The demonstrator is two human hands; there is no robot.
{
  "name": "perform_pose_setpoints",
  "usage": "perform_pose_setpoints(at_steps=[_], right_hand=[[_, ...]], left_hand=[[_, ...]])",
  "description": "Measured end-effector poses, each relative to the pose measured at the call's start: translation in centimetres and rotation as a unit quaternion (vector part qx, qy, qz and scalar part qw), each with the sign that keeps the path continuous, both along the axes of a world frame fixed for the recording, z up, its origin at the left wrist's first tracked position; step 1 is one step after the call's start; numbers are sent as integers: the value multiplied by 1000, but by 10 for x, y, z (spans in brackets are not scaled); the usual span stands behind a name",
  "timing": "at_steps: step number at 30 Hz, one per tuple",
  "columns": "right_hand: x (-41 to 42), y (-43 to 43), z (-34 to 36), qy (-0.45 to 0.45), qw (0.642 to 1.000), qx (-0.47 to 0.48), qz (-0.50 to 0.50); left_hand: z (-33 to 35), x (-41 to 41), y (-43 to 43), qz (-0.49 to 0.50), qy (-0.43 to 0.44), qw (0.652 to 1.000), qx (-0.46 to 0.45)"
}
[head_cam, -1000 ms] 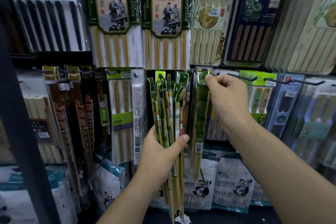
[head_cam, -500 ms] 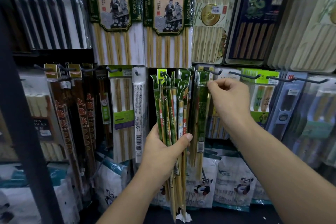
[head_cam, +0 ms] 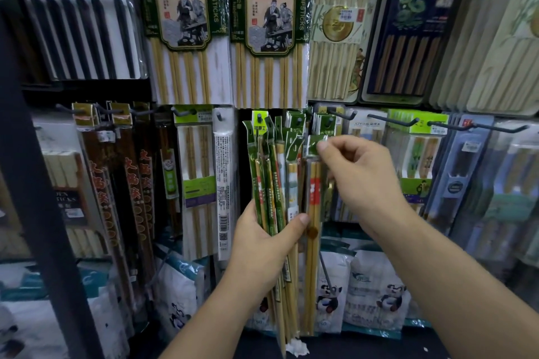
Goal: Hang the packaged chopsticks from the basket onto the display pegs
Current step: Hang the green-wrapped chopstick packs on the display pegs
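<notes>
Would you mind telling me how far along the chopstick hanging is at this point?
Done: a few green packets already hang on a peg behind the hands. In hand: the right hand pinches the header of one packet, not yet on a peg. Left: the bundle in the left hand's grip; the basket is out of view.

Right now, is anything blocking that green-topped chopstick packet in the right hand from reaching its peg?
Nothing visible does. The right hand pinches the green-topped chopstick packet just below the dark metal peg, with only open air between. Similar green packets already hang on that peg, but its tip looks free.
</notes>
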State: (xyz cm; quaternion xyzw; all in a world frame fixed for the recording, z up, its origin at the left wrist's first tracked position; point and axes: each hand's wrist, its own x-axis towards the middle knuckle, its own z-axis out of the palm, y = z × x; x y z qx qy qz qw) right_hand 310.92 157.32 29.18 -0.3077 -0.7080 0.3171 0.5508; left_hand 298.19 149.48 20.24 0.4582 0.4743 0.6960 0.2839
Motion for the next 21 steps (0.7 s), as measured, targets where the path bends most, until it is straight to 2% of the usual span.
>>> perform_pose_setpoints(at_steps=[3, 8, 17, 21], right_hand=[[2, 11, 14, 44, 998, -6, -43], [-2, 31, 25, 48, 996, -19, -66], [-5, 38, 26, 10, 994, 20, -111], [-5, 40, 26, -35, 990, 42, -133]], left_hand=[[0, -2, 0, -10, -39, 999, -6], [-1, -2, 1, -8, -48, 999, -8], [-3, -2, 2, -11, -45, 999, -12], [-3, -2, 2, -11, -46, 999, -14]])
